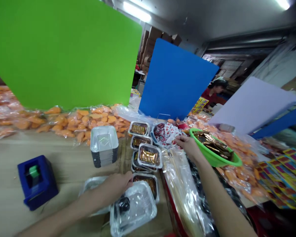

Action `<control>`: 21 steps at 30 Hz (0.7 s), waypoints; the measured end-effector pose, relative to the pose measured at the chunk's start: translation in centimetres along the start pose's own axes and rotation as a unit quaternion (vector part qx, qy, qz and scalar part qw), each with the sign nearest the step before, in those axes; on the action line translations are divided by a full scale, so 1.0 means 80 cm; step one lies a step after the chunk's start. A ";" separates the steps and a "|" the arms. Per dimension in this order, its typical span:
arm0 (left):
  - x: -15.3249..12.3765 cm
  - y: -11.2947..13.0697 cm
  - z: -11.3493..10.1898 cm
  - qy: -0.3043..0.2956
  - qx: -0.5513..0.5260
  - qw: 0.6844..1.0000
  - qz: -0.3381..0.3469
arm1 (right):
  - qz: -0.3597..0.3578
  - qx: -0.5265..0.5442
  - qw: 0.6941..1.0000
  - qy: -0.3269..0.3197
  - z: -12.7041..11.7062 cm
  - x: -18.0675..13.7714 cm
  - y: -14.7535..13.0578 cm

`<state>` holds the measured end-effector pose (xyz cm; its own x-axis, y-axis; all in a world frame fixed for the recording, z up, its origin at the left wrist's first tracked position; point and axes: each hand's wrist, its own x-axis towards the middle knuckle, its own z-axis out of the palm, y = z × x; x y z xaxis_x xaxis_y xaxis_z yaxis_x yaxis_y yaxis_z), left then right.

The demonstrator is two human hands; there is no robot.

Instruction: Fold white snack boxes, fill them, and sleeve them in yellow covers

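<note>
My left hand [122,181] is closed at the far rim of a foil tray [135,209], tilted towards me. A small round black item [124,204] lies in that tray. Under my left forearm is another foil tray [95,181], partly hidden. My right hand [186,144] reaches over a bowl [154,137] heaped with small red-and-white packets [169,133]. Its fingers are pinched at a packet on the pile's near right side. Between the hands, several foil trays hold shiny gold-brown packets [149,156], some trays overlapping.
A stack of foil trays [104,144] and a blue tape dispenser [37,182] stand left. A green basin [234,161] holds brown packets. Clear plastic bags [182,187] lie right of the trays. Bagged orange pieces [81,120] line the panels. A person [212,92] sits behind.
</note>
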<state>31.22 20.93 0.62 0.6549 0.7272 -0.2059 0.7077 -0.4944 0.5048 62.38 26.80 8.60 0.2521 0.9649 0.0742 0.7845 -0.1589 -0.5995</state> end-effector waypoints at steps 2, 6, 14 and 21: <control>0.000 0.000 0.004 0.010 -0.003 1.000 0.013 | -0.075 0.088 0.988 -0.100 0.002 -0.053 -0.032; -0.003 0.006 0.008 0.032 -0.012 0.999 0.042 | -0.146 0.196 0.930 -0.274 0.021 -0.150 -0.076; -0.023 0.014 0.007 0.023 -0.014 0.998 0.052 | -0.161 0.183 0.944 -0.224 0.050 -0.233 -0.050; -0.029 0.016 0.011 0.000 0.019 0.999 0.050 | 0.086 -0.157 0.975 0.133 0.007 -0.190 0.116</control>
<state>30.83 18.17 1.04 0.7224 0.6734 -0.1573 0.6492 -0.5820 0.4897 65.52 10.74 1.46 0.5000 0.8364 0.2244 0.8423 -0.4095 -0.3503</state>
